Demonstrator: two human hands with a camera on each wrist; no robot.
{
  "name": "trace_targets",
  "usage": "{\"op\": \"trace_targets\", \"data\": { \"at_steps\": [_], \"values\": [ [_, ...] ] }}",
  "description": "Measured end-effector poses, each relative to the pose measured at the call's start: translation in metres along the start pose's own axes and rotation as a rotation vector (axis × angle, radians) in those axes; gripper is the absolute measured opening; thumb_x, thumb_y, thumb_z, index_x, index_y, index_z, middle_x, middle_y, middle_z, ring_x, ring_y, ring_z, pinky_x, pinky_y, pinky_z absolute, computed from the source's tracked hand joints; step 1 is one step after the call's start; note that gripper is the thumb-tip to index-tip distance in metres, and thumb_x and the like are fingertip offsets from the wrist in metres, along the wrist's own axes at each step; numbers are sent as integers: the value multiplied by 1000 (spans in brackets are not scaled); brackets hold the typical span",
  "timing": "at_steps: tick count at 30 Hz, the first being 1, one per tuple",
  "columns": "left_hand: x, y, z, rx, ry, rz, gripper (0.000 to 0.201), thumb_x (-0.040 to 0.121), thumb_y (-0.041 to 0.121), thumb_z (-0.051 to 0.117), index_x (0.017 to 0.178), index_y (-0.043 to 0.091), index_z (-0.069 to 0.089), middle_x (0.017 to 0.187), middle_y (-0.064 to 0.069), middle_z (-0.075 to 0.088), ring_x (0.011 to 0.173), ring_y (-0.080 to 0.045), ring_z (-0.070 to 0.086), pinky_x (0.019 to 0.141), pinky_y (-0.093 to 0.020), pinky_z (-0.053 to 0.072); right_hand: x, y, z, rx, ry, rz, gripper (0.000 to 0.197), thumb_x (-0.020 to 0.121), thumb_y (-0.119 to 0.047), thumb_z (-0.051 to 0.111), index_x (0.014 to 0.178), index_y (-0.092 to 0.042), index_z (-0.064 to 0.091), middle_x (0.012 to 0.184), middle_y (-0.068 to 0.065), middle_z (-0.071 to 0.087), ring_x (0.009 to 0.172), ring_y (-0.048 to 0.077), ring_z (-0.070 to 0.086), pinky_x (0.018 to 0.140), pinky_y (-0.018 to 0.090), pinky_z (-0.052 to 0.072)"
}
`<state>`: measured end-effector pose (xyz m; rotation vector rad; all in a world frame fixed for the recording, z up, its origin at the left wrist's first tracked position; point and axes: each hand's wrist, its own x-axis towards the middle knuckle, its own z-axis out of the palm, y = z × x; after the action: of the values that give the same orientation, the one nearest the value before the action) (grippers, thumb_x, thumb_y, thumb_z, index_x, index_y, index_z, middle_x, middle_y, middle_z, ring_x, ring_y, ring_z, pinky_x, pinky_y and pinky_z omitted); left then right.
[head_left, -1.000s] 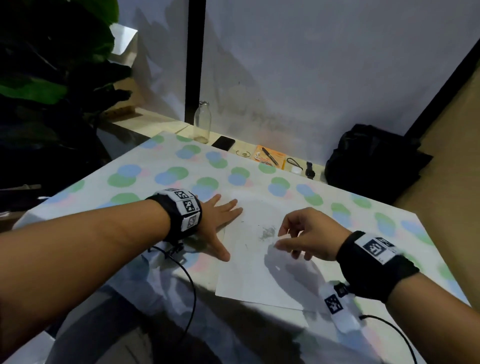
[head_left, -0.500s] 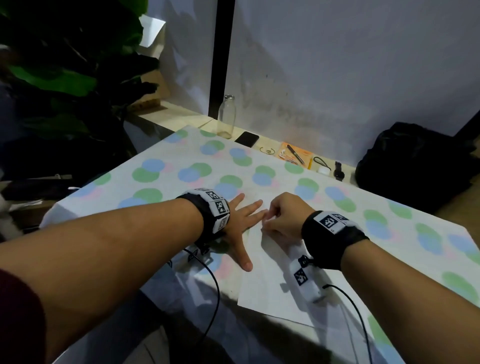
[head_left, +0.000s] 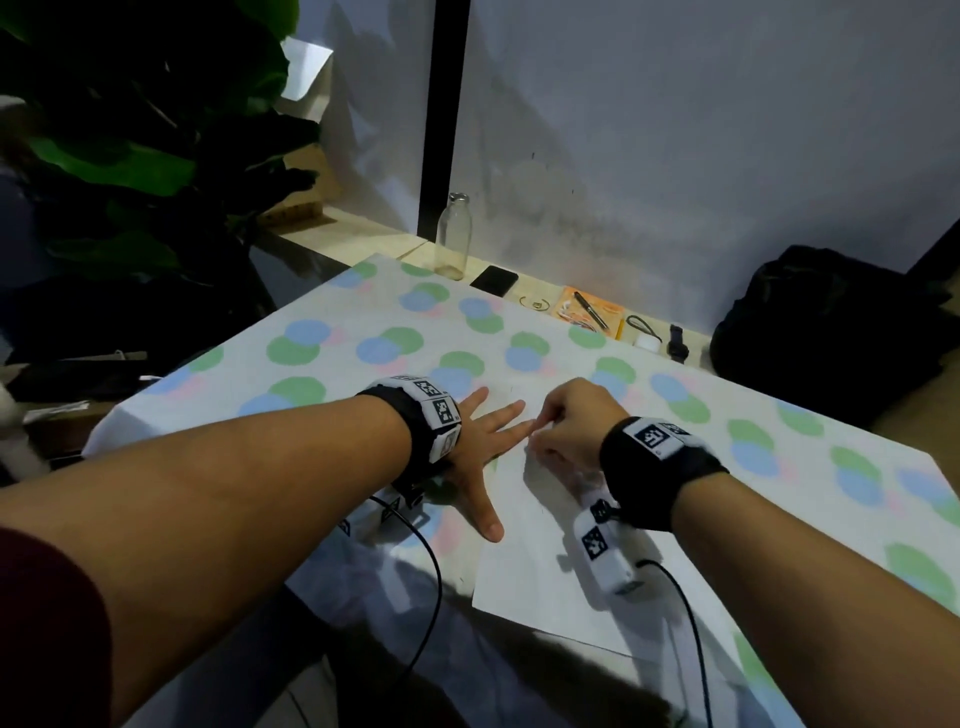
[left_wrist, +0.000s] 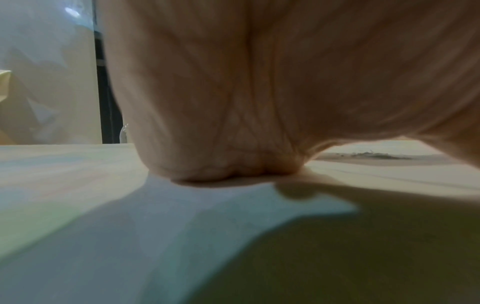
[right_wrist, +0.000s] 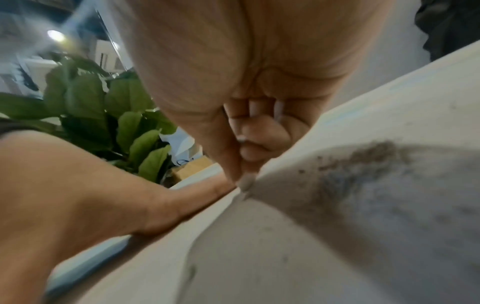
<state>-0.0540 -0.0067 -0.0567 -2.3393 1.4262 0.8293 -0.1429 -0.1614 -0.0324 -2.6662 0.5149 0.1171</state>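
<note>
A white sheet of paper (head_left: 540, 566) lies on the spotted tablecloth (head_left: 332, 343) near the table's front edge. A small heap of grey dust (right_wrist: 374, 162) sits on the sheet. My left hand (head_left: 483, 441) lies flat with straight, spread fingers, pressing the sheet's left side; its palm (left_wrist: 233, 102) fills the left wrist view. My right hand (head_left: 561, 421) pinches the sheet's left edge (right_wrist: 244, 193) between thumb and forefinger, just beside the left fingertips, and the edge is lifted a little off the cloth.
Along the wall behind the cloth stand an empty glass bottle (head_left: 453, 236), a black phone (head_left: 493, 280), an orange packet with a pen (head_left: 587, 312) and small items. A black bag (head_left: 826, 327) sits at the right. A leafy plant (head_left: 130, 156) stands at the left.
My right hand has moved left across the sheet from beside the dust to its left edge and pinched it. The left hand stays flat. The head view has shifted.
</note>
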Motion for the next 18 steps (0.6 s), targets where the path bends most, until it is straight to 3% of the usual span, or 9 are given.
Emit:
{"op": "trace_targets", "data": {
  "at_steps": [5,7,10,13,18],
  "values": [
    [2,0,2,4,15,-2,145,56,89,70,150,46,-31,157,19,-41,147,-34,-36,113,-71,-12,-67,4,14,-53,-142,-133,16,77,-31,79,69,-25,66,64,-13,60,62,2,57,57,16,38],
    [2,0,2,18,22,0,145,54,91,69,150,47,-32,157,19,-41,147,-34,-36,112,-72,-12,-88,3,13,-83,-205,-174,20,78,-35,77,67,-30,62,62,-11,58,57,2,54,54,13,35],
    [2,2,1,43,23,5,146,53,93,67,149,46,-34,157,18,-42,147,-35,-35,113,-71,-12,-67,3,2,-19,-94,-110,11,77,-31,76,72,-29,66,64,-10,60,59,1,56,54,13,36],
    [2,0,2,26,19,2,147,52,93,67,148,47,-34,157,18,-42,147,-35,-35,113,-71,-12,-28,7,-5,11,57,10,7,79,-25,75,81,-20,70,74,-8,63,72,12,62,56,19,41],
    [7,-2,2,27,10,5,148,52,92,69,147,48,-35,155,20,-44,146,-33,-38,113,-70,-14,-38,10,3,-20,-41,45,8,75,-22,78,77,-17,73,77,-4,68,74,15,65,57,22,46]
  ]
}}
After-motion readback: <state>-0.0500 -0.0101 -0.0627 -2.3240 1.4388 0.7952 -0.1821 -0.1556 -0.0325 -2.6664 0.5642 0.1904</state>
